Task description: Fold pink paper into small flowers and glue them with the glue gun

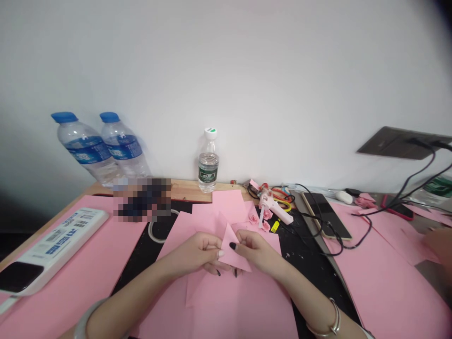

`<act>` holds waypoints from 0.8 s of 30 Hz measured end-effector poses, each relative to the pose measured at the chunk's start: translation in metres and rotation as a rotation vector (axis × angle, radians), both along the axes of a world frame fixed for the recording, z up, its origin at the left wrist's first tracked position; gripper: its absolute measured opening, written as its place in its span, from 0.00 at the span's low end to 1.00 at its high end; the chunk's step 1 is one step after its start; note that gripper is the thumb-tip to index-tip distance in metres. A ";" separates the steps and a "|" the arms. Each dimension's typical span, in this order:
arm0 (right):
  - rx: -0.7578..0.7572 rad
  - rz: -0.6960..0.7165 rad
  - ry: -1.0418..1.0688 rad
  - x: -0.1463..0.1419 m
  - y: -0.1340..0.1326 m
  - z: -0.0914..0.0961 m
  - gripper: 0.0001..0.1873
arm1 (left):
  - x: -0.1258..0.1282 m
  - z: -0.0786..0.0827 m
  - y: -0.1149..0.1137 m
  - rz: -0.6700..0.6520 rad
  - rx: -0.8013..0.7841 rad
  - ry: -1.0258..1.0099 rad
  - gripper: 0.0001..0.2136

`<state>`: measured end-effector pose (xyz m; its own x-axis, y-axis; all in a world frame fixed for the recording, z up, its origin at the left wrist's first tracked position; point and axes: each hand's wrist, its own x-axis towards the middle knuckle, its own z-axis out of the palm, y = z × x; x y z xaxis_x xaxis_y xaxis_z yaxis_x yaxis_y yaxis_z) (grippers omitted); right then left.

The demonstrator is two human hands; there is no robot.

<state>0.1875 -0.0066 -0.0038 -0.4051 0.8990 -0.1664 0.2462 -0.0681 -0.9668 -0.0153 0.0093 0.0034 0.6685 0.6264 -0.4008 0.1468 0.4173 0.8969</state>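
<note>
My left hand [196, 252] and my right hand [256, 249] are close together above the desk, pinching a folded piece of pink paper [231, 249] between them. Its pointed corner sticks up between my hands. Larger pink paper sheets [226, 296] lie overlapping beneath my hands. Beyond them, several small pink paper roses [253, 218] sit next to a white and pink hot glue gun [273, 209]. Neither hand touches the glue gun or the roses.
A black mat [310, 249] covers the desk's middle, with pink sheets on both sides. A power bank [52, 249], a smartphone [326, 215] and water bottles [208, 160] stand around. Another person's hand [438, 249] enters at the right edge. Cables run from a wall socket [399, 143].
</note>
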 end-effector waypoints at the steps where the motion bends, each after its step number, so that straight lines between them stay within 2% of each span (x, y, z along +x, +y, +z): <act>1: -0.038 0.009 0.026 0.000 0.001 0.000 0.19 | -0.001 -0.001 0.001 -0.011 0.000 -0.005 0.08; 3: -0.128 0.020 0.091 0.001 0.002 -0.001 0.21 | -0.002 -0.003 0.002 -0.019 -0.006 -0.020 0.09; 6: -0.175 0.014 0.152 0.001 0.004 -0.004 0.24 | -0.004 -0.005 0.004 -0.008 -0.019 -0.027 0.09; 15: -0.027 -0.065 0.088 0.000 0.004 -0.002 0.26 | -0.007 -0.009 0.006 0.034 -0.036 -0.046 0.08; 21: 0.027 -0.093 -0.012 -0.002 0.002 0.000 0.26 | -0.003 -0.009 0.004 0.025 -0.028 -0.017 0.13; 24: 0.060 -0.092 -0.040 -0.003 0.003 0.001 0.26 | -0.002 -0.009 0.004 0.030 -0.015 -0.007 0.13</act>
<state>0.1846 -0.0037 -0.0028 -0.3144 0.9410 -0.1254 0.2801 -0.0342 -0.9594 -0.0170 0.0129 -0.0060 0.6525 0.6402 -0.4054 0.1276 0.4345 0.8916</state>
